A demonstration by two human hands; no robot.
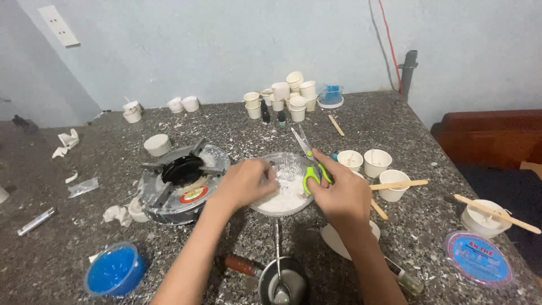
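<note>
Spanning the whole view, a speckled dark stone counter (pixel 395 121) dusted with white powder. Clock directions taken from the frame centre.

At 9 o'clock, a round portable gas stove (pixel 182 183), white-crusted, black burner in the middle. Just right of it, near centre and slightly toward 6, a clear bowl (pixel 284 186) heaped with white flaky material.

Left hand (pixel 244 182) comes in from 7 o'clock, fingers curled and dipped over the bowl's left rim, seemingly pinching some of the white material; what exactly it grips I cannot tell. Right hand (pixel 339 195) comes in from 5 o'clock, clenched around the green handles of a pair of scissors (pixel 309 161), blades pointing toward 12 over the bowl's right edge.

At 8 o'clock, low in frame, a blue tub (pixel 113 270). At 4 o'clock, near the edge, a flat round lid with blue label (pixel 479 258). At 6 o'clock, a small metal pot (pixel 282 285) with a spoon standing in it.

At 12 o'clock, against the wall, a cluster of small white cups (pixel 282 96). At 3 o'clock, three more white cups (pixel 377 162), one with a wooden stick (pixel 398 184) laid across it. Further out at 4, a white cup (pixel 483 219) also bridged by a stick.
</note>
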